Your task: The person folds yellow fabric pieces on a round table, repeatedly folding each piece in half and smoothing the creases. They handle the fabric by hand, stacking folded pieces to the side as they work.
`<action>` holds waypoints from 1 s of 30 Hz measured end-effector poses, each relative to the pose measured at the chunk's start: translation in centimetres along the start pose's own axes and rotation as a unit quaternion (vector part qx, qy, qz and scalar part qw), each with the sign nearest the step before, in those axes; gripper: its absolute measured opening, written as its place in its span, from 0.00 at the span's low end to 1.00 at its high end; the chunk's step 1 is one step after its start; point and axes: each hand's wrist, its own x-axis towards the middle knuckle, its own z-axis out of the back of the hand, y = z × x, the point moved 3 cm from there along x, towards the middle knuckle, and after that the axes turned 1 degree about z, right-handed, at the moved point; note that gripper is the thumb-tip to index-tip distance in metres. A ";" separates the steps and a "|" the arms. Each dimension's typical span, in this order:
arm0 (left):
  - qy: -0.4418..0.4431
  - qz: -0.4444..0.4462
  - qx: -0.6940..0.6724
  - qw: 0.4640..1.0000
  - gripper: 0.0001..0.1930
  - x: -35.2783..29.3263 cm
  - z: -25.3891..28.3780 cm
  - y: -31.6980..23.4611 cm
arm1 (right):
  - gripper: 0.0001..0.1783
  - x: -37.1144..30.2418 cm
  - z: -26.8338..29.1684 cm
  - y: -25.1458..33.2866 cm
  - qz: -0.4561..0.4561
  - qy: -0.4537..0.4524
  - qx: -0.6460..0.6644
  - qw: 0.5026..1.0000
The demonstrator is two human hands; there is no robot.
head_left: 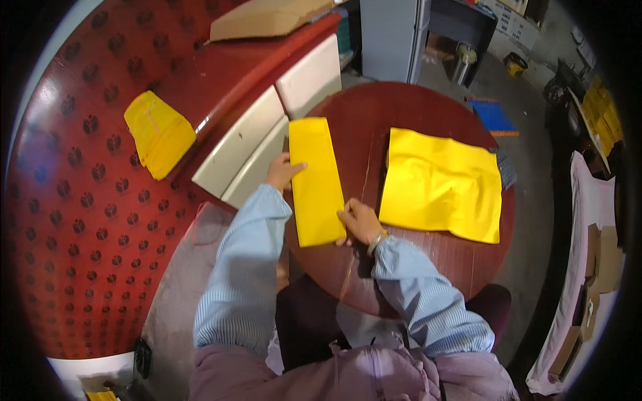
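A long folded yellow sheet (315, 184) lies over the left part of the round red-brown table (348, 267), running roughly from far to near. Whether it is paper or cloth I cannot tell. My left hand (283, 171) grips its left edge, thumb on top and the other fingers tucked underneath. At its near right edge, my right hand (362, 222) pinches the sheet between thumb and fingers. To the right, wider yellow sheets (441, 186) lie spread out, creased and wavy, apart from both hands.
A bundle of yellow sheets (159, 134) rests on the patterned red surface (87, 220) at left. White drawers (242, 147) border the round table. A cardboard piece (267, 19) lies at the back. More cardboard (595, 281) sits on a pink cloth (568, 260) at right.
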 end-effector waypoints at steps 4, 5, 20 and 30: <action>-0.092 -0.109 0.093 0.985 0.23 -2.2 0.6 -0.4 | 0.14 0.3 0.3 0.0 0.013 -0.010 -0.035 0.999; -0.134 -0.182 0.220 0.949 0.23 -3.5 0.3 -0.6 | 0.14 0.3 0.2 0.0 0.010 -0.009 -0.030 0.999; -0.073 -0.305 0.435 0.844 0.34 -13.7 -9.4 3.6 | 0.10 -4.8 0.1 -1.2 0.045 -0.142 0.013 0.989; -0.070 -0.241 0.574 0.780 0.45 -14.6 -11.1 2.3 | 0.39 7.3 -2.1 4.4 0.297 0.010 -0.518 0.802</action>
